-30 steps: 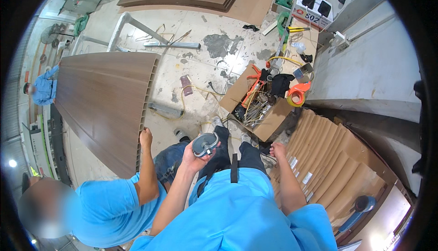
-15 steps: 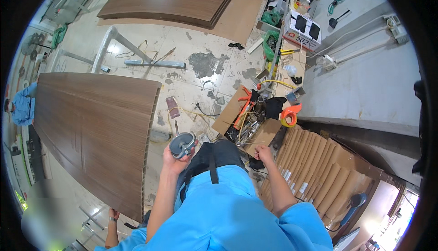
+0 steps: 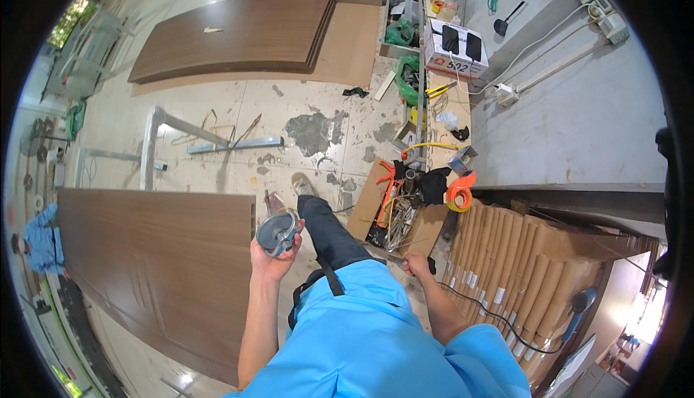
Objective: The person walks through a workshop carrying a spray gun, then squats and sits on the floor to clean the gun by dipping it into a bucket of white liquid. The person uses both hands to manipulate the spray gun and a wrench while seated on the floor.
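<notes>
My left hand (image 3: 270,262) is raised in front of my left side, its fingers wrapped round a round grey disc-shaped tool (image 3: 276,232) with a metal centre. Just beyond that tool stands the end of a large brown wood-look panel (image 3: 159,268). My right hand (image 3: 416,263) is closed at my right side. A small dark bit shows beside its fingers, and whether they grip it is unclear. Near this hand sits an open cardboard box (image 3: 429,230) of tools, among them an orange caulking gun (image 3: 387,192).
More brown panels (image 3: 231,33) lie stacked on cardboard at the back. A metal frame (image 3: 152,145) stands on the floor. Wrapped cardboard bundles (image 3: 499,260) lean at the right, with a power cable (image 3: 499,316) over them. A person (image 3: 43,242) in blue stands at the far left.
My body has moved forward, with one leg stepping out past the tool box. The grey disc tool stays in my left hand, turned somewhat. A second person's arm at lower left has left the view.
</notes>
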### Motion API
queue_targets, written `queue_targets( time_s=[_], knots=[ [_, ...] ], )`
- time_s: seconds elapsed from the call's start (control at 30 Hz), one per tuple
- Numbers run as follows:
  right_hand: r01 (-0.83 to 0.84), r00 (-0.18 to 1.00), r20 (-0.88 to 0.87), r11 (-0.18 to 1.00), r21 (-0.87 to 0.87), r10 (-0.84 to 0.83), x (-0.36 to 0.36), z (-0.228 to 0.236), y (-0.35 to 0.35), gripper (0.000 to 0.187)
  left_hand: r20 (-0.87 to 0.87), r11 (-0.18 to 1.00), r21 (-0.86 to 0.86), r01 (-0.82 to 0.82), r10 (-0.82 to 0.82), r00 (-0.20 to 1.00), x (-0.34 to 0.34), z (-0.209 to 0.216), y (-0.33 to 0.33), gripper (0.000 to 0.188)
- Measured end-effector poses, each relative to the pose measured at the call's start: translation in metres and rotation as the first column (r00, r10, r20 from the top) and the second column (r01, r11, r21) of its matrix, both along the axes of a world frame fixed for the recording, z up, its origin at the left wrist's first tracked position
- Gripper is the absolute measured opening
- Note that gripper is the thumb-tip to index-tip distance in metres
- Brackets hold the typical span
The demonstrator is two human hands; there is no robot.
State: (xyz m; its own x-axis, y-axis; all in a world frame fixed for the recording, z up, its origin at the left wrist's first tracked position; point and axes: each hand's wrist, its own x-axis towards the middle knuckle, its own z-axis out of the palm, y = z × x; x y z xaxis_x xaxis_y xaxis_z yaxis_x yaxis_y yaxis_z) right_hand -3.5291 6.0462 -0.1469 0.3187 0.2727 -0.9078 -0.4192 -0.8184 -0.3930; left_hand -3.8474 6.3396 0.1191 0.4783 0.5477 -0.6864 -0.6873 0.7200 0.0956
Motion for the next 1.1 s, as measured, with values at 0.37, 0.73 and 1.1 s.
queue_targets(
  time_s=[0.37, 0.73, 1.1],
  knots=[
    [0.195, 0.979, 0.041, 0.974, 0.118, -0.201, 0.072, -0.051, 0.244, 0.021, -0.05, 0.895, 0.061, 0.443, -0.44, 0.897, 0.124, -0.029, 0.202, 0.039],
    [0.399, 0.914, 0.002, 0.901, 0.172, -0.405, 0.225, 0.002, 0.42, 0.021, 0.001, 0.769, -0.001, 0.639, -0.639, 0.769, 0.358, -0.022, 0.403, 0.045],
    [0.358, 0.784, 0.517, 0.931, 0.074, -0.343, 0.297, -0.011, 0.494, 0.035, 0.004, 0.528, -0.114, 0.841, -0.847, 0.532, 0.451, -0.046, 0.489, 0.046]
  ],
)
